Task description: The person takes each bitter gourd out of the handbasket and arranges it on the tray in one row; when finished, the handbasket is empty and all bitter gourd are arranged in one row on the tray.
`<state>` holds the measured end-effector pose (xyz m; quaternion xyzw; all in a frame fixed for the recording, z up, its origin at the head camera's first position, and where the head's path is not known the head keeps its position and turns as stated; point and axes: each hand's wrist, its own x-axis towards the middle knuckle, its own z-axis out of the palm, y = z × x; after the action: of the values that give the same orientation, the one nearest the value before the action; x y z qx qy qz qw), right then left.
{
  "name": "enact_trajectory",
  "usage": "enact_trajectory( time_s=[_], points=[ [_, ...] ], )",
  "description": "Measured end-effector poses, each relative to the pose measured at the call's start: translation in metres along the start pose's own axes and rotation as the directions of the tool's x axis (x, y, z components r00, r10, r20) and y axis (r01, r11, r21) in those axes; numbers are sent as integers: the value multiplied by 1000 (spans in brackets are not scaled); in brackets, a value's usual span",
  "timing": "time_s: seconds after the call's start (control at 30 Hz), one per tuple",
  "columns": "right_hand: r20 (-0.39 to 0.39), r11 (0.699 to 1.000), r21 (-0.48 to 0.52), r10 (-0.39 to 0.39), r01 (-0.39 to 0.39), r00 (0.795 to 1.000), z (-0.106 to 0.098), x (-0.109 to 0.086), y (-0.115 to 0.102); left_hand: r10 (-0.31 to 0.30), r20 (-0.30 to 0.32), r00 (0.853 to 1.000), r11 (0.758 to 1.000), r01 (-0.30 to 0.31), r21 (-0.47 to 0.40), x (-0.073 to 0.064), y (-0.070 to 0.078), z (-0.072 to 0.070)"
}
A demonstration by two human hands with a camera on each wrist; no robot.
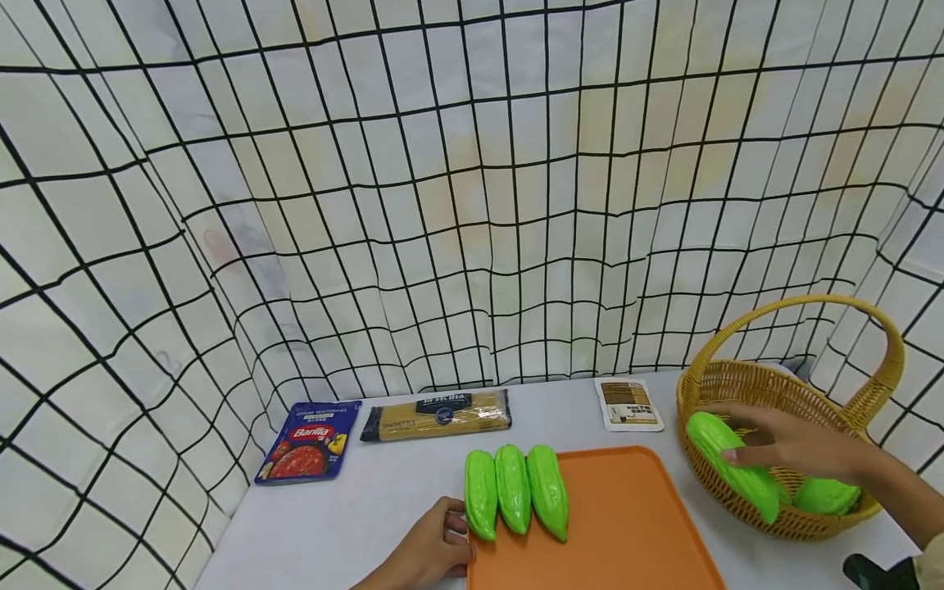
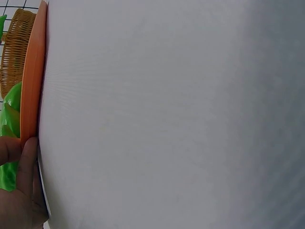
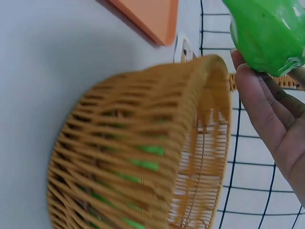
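Note:
My right hand (image 1: 800,442) grips a bright green, long, ridged vegetable (image 1: 737,479) over the left rim of the wicker basket (image 1: 745,377). In the right wrist view, the held vegetable (image 3: 267,36) is above the basket's rim, with fingers against it. Another green vegetable (image 1: 826,496) lies inside the basket. My left hand (image 1: 431,545) pinches the left edge of the orange tray (image 1: 627,524); the left wrist view shows thumb and fingers at the tray's rim (image 2: 32,90). Three similar green vegetables (image 1: 512,492) lie side by side on the tray's left part.
Behind the tray lie a spaghetti pack (image 1: 442,416) and a small brown-and-white packet (image 1: 629,405). A blue Barilla pouch (image 1: 310,442) lies at the left. Black netting (image 1: 472,205) over white cloth encloses the table's back and sides. The basket's tall handle (image 1: 796,301) arches up.

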<state>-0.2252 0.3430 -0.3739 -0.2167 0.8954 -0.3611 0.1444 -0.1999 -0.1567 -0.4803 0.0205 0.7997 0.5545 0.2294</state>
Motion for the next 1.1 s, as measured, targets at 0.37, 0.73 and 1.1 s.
enact_trajectory(
  time_s=[0.37, 0.73, 1.1],
  points=[
    [11, 996, 42, -81, 81, 997, 19, 7, -4, 13, -3, 1000, 1000, -13, -4, -3, 0, 0],
    [24, 991, 132, -35, 31, 999, 42, 18, -12, 19, -9, 1000, 1000, -19, -1, -2, 0, 0],
    [26, 981, 192, -25, 20, 999, 57, 29, -13, 27, -1, 1000, 1000, -27, -12, -3, 0, 1]
  ],
)
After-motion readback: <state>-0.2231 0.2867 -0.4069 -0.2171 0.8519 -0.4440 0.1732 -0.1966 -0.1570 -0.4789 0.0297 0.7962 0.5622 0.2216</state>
